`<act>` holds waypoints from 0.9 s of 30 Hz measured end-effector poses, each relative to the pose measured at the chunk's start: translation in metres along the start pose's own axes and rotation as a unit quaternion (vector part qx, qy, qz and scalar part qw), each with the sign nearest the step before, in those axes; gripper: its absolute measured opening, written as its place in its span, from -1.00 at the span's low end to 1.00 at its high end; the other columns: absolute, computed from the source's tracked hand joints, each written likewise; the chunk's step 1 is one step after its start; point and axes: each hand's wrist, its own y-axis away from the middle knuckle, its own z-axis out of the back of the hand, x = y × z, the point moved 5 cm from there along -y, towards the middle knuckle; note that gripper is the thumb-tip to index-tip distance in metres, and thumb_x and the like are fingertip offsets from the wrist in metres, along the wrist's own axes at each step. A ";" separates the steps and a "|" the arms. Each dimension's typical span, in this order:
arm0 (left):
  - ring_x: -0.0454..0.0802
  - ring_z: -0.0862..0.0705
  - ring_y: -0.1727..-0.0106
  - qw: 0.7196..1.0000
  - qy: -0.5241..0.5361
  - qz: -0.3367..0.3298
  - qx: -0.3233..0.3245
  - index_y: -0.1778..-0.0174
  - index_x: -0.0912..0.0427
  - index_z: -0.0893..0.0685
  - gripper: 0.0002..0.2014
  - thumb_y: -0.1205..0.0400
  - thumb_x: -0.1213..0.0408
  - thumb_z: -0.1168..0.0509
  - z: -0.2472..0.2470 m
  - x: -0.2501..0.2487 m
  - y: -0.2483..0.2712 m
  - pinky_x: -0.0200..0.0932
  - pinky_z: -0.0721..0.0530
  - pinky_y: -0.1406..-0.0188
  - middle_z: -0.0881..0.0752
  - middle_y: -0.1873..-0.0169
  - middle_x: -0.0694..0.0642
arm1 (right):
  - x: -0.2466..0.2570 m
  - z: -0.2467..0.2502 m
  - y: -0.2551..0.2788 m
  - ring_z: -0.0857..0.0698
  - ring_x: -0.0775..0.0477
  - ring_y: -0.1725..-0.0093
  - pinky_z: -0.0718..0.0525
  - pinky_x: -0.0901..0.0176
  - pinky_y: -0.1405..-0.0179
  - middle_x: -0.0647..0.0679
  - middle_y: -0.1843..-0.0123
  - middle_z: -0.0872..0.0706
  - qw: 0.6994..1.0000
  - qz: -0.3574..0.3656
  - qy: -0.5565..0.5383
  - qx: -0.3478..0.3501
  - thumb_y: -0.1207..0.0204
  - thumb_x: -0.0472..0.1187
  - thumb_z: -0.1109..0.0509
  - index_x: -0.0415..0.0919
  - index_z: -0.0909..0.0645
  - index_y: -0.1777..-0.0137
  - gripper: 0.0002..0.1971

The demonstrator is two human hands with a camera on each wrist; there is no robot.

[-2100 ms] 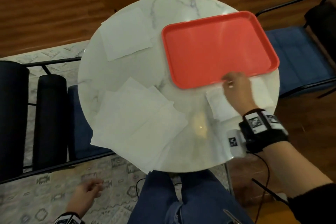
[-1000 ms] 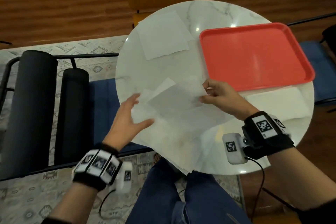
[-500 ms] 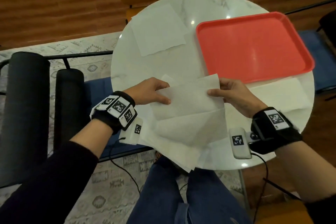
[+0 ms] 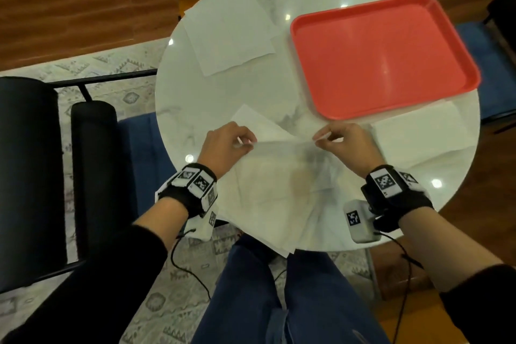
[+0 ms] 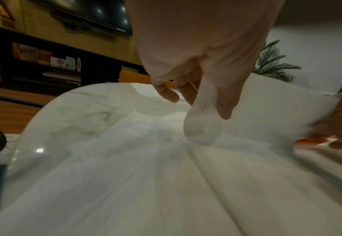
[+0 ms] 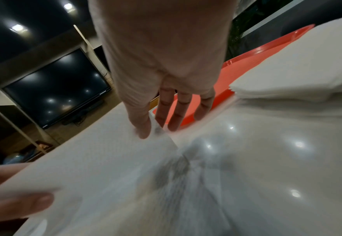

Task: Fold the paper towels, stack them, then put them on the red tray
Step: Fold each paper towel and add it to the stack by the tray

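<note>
I hold one white paper towel (image 4: 282, 165) up over the loose pile (image 4: 265, 220) at the table's near edge. My left hand (image 4: 240, 142) pinches its left corner (image 5: 204, 102) and my right hand (image 4: 325, 137) pinches its right corner (image 6: 156, 129). The sheet hangs stretched between them, blurred. A stack of folded towels (image 4: 418, 131) (image 6: 299, 75) lies right of my right hand, just in front of the red tray (image 4: 382, 56). The tray holds nothing. One flat sheet (image 4: 229, 31) lies at the far left.
The round marble table (image 4: 217, 98) has bare room between the far sheet and my hands. Black and blue chairs (image 4: 92, 162) stand to the left, another blue seat (image 4: 485, 47) to the right. My knees are under the near edge.
Both hands took a sheet off the pile, lifted it and now hold its far edge by the two corners. Two seconds ago my right hand rested on the folded stack and my left hung below the table.
</note>
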 end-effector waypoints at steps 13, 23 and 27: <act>-0.20 -0.38 -0.12 0.976 -0.131 -0.001 0.174 -0.23 -0.34 -0.55 -0.38 -0.28 -0.48 -0.21 -0.037 0.017 0.055 -0.10 -0.22 -0.25 -0.49 -0.04 -0.24 | -0.038 -0.008 0.025 -0.68 -0.09 0.01 -0.58 -0.21 -0.17 -0.04 -0.01 -0.72 0.986 0.002 0.162 0.035 -0.38 -0.56 -0.24 -0.01 -0.77 0.10 -0.56; -0.03 0.28 -0.67 0.957 -0.235 0.014 0.172 -0.66 0.13 0.27 -0.26 -0.70 -0.19 0.15 -0.079 -0.010 0.039 0.33 0.19 -0.57 0.33 -0.65 0.05 | 0.022 -0.099 0.031 -0.01 -0.13 -0.70 0.01 -0.03 -0.67 -0.19 -0.71 -0.03 0.958 0.137 0.195 0.156 -0.73 -0.25 -0.02 -0.25 -0.01 -0.68 -0.47; -0.06 0.35 -0.65 0.953 -0.248 0.032 0.170 -0.63 0.12 0.36 -0.24 -0.63 -0.24 0.26 -0.091 0.004 0.041 0.40 0.24 -0.54 0.39 -0.63 0.02 | 0.001 -0.115 0.029 0.17 -0.05 -0.70 0.18 0.02 -0.65 -0.09 -0.73 0.16 0.942 0.117 0.252 0.186 -0.77 -0.11 0.08 -0.18 0.17 -0.69 -0.44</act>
